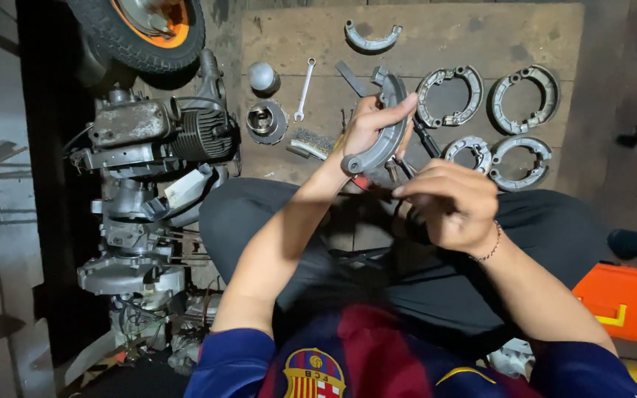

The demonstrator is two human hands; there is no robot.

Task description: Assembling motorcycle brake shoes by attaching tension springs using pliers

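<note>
My left hand (369,127) is raised over my lap and grips a curved grey metal brake shoe (385,129), held upright by its middle. My right hand (451,203) hovers just below and to the right of it, fingers pinched together at the tips; whether they hold anything small I cannot tell. Both hands are above my crossed legs in dark trousers.
Several more brake shoes (449,96) lie on a wooden board (481,33) ahead, with a wrench (304,88), a wire brush (311,144) and a round metal part (265,120). A small engine (149,147) and a tyre (141,29) stand at the left. An orange case (624,298) sits at the right.
</note>
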